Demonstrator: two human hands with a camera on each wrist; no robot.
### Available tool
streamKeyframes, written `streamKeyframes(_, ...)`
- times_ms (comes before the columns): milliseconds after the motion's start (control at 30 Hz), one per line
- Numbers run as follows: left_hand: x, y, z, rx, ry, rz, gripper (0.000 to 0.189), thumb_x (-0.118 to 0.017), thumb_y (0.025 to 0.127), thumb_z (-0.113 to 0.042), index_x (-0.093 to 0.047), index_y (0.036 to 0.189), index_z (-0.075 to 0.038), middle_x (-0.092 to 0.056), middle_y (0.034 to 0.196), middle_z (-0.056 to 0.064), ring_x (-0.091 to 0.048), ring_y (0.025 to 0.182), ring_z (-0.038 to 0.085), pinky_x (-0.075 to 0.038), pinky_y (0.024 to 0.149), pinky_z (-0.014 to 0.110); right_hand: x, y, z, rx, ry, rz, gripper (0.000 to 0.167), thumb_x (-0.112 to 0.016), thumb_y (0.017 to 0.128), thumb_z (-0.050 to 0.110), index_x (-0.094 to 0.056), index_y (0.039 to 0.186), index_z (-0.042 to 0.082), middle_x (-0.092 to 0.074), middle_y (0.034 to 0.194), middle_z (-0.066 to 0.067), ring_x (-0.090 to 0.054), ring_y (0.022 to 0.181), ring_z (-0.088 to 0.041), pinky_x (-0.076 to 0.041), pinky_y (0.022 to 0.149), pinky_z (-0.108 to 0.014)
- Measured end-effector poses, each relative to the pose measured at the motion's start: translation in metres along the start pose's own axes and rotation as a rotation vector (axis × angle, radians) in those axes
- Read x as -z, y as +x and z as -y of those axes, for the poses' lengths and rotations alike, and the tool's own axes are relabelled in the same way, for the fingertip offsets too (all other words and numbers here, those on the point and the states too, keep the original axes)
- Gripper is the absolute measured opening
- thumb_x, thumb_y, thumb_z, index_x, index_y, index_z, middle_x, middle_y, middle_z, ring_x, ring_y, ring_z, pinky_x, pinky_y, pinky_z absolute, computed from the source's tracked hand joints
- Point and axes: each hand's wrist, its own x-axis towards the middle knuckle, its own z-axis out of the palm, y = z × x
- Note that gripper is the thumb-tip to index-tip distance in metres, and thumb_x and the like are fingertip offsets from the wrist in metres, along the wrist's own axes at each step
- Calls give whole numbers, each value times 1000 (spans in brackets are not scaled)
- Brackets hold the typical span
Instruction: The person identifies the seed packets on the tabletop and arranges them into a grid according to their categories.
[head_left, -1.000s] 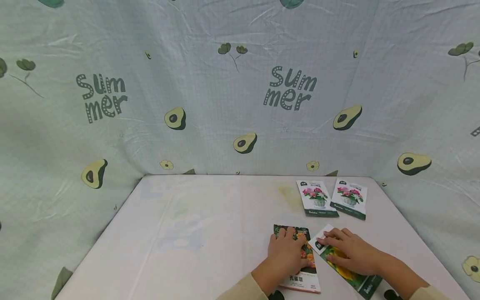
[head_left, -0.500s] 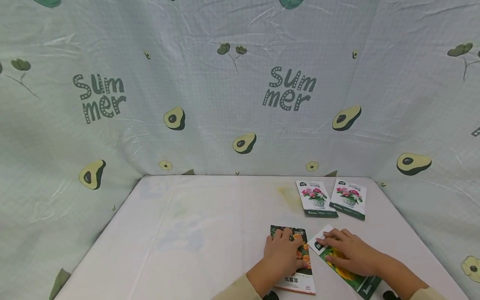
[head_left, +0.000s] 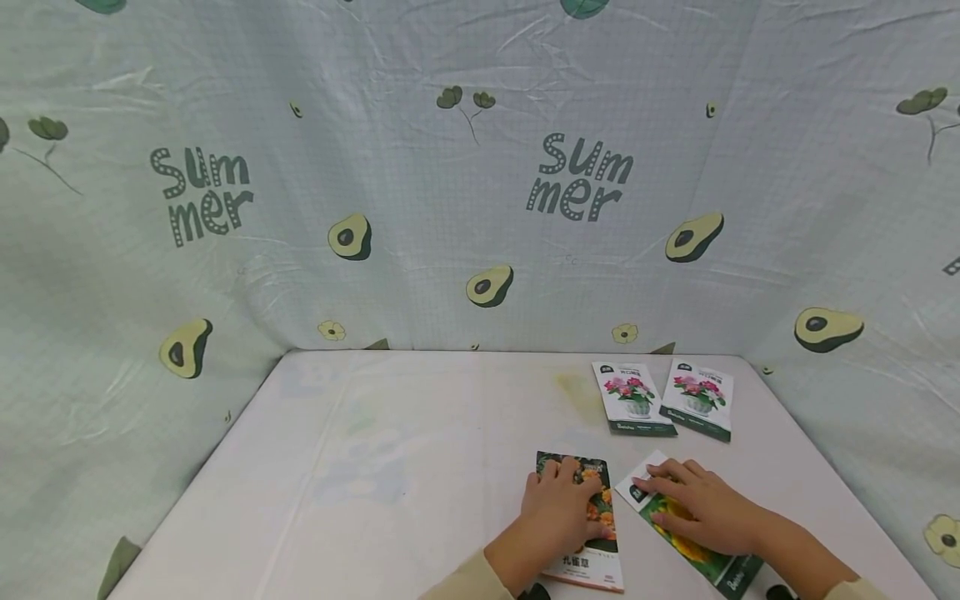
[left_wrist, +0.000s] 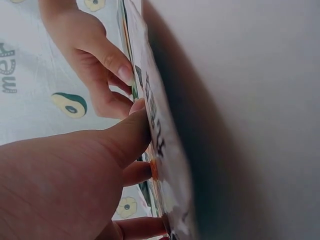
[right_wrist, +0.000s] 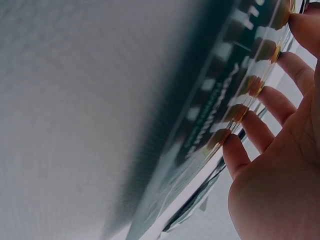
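In the head view my left hand [head_left: 551, 512] rests fingers-down on a seed packet [head_left: 600, 575] with orange flowers and a white lower band. Beside it my right hand [head_left: 708, 510] lies on a second packet [head_left: 738, 575], tilted on the table, showing a yellow bloom and a dark green end. The left wrist view shows the left thumb and fingertips against the face of the orange-flower packet [left_wrist: 170, 165]. From the right wrist, the fingertips of the right hand [right_wrist: 285, 160] touch the yellow-flower packet [right_wrist: 200, 130]. Both palms hide part of the printing.
Two white packets with pink potted flowers, one on the left [head_left: 630, 396] and one on the right [head_left: 697, 396], lie near the table's back right corner. A cloth with avocado prints [head_left: 435, 192] hangs behind and at the sides of the white table [head_left: 360, 483].
The left hand has slid the orange-flower packet a little to the left, widening the gap to the yellow-flower packet. The right hand and its packet stay in place.
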Motion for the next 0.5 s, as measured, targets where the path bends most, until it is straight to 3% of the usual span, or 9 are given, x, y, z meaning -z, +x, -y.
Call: streamKeyframes(500,1,-2,5,-11,-19,1,65,-68,78,-75,-55,138,-55,-45,152,-4,-47,135,28,-43,104,50,1,-2,0,16,11,-9,57,-65,93,59,-59,144,34,-53,143,-5,-47,124,-28,-40,102,-68)
